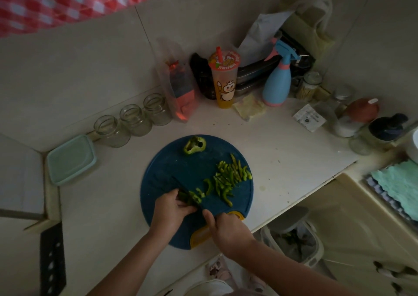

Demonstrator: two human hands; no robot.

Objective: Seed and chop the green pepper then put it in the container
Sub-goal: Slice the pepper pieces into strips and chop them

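Observation:
A round blue cutting board (172, 173) lies on the counter. My left hand (173, 207) holds a piece of green pepper (188, 198) down on the board with curled fingers. My right hand (226, 227) grips the handle of a dark knife (181, 186), whose blade crosses the pepper piece right beside my left fingers. A pile of green pepper strips (228, 178) lies on the board's right half. The pepper's cut top (194, 145) sits at the board's far edge. A pale green container (71, 158) stands on the counter to the left.
Three glass jars (133, 119) line the wall left of the board. A drink cup (224, 78), a blue spray bottle (279, 78), bags and small jars crowd the back corner. A bin (291, 237) stands on the floor below the counter's edge at right.

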